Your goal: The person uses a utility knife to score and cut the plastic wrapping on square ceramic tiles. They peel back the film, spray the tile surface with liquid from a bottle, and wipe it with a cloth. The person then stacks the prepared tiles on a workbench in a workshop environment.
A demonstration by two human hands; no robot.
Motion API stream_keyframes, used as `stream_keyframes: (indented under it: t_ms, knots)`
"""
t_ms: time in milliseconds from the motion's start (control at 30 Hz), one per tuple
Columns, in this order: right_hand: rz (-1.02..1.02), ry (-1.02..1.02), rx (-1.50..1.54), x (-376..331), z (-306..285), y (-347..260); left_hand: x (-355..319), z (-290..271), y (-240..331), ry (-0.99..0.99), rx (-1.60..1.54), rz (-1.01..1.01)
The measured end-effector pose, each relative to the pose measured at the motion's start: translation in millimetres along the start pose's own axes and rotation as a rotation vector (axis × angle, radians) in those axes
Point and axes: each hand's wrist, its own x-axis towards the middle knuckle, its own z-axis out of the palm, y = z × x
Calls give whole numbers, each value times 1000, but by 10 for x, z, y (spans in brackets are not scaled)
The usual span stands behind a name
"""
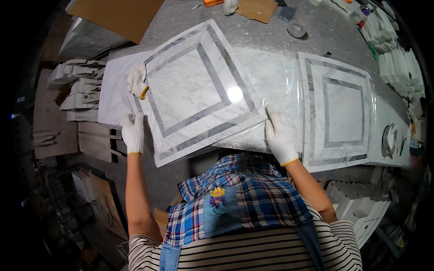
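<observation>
A square white marble panel (185, 90) with two grey inlaid frames lies turned at an angle, its near corner jutting past the table's front edge. My left hand (133, 133), in a white knit glove, is closed at the panel's left edge, with its fingertips partly hidden. At the right corner my gloved right hand (281, 135) grips the panel between thumb and fingers. A loose white glove (137, 80) with a yellow cuff rests on the panel's left side. Clear plastic film (264, 67) spreads beneath and to the right of the panel.
A second inlaid marble panel (343, 108) lies to the right, a roll of tape (389, 141) beyond it. Stacks of white strips (81, 95) stand at left, more (398, 67) at far right. A glass (296, 30), a cardboard piece (256, 10) and a large brown board (117, 18) are at the back.
</observation>
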Motion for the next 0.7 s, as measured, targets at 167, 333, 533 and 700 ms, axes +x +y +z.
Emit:
stream_keyframes:
  t_ms: [167,333,533,700]
  knots:
    - [-62,-103,-13,8,-56,3,-714,217,92,128,-8,56]
    - [-117,-285,-143,94,-183,-97,-1218,237,366,157,151,265]
    - [-205,-263,-103,-96,-232,-114,-1655,385,597,136,159,472]
    - [-112,-150,128,-259,-321,-51,-1798,493,1169,5,71,696]
